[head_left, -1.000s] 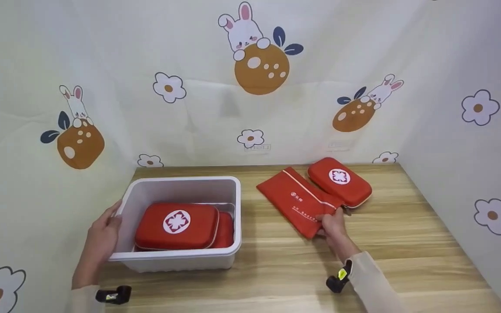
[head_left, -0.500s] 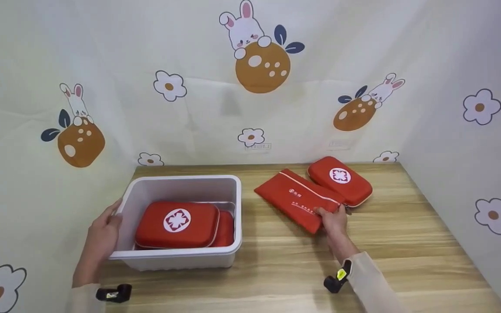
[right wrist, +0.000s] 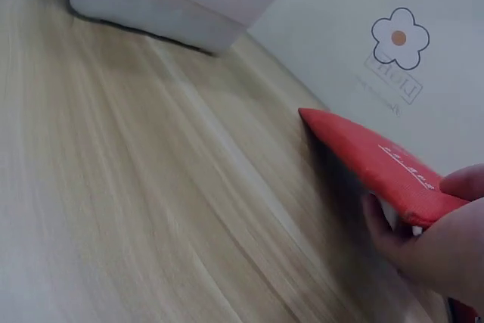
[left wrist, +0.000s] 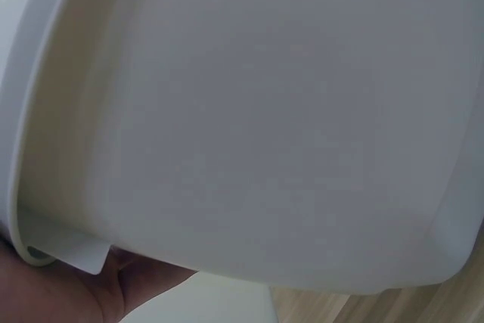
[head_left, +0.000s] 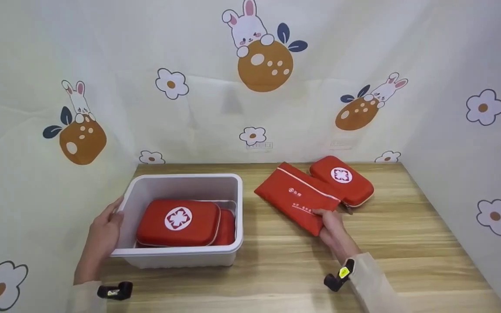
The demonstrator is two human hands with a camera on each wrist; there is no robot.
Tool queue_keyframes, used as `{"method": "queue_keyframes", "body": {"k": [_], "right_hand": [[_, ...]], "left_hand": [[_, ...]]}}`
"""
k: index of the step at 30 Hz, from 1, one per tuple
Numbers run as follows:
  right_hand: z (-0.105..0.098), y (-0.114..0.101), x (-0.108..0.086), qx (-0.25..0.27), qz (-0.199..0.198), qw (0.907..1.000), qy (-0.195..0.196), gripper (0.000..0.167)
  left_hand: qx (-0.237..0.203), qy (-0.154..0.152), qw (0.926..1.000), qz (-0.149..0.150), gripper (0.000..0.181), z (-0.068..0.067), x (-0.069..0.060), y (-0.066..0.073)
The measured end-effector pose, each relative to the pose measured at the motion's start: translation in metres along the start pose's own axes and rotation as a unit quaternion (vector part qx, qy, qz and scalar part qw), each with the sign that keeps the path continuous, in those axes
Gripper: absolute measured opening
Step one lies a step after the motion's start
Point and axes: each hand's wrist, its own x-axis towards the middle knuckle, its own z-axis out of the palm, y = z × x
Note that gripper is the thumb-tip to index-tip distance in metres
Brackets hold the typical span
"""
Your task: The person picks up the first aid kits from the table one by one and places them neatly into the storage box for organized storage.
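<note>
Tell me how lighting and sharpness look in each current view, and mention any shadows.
Head view: soft light, the flat red fabric pouch fairly clear but its smallest print unreadable; left wrist view: the white rectangular plastic bin looks dull grey and nearly featureless; right wrist view: a bluish cast at lower left, and a dark shadow beneath the pouch on the brown wood-grain table.

Head view: forward, down; wrist views: close; bin (head_left: 181, 260) shared.
</note>
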Motion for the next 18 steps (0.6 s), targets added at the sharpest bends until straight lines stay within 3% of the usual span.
{"method": "queue_keyframes", "body": {"k": [9, 18], "right_hand": [[0.011, -0.014, -0.005, -0.084, -0.065, 0.9943, -0.007, 0.049], [0.021, -0.036, -0.02, -0.059, -0.042, 0.9966, -0.038, 0.053]], "left_hand": [[0.001, -0.002, 1.0, -0.005, 0.055, 0.0, -0.001, 0.001], [0.001, -0.003, 1.0, 0.001, 0.055, 0.0, -0.002, 0.0]]}}
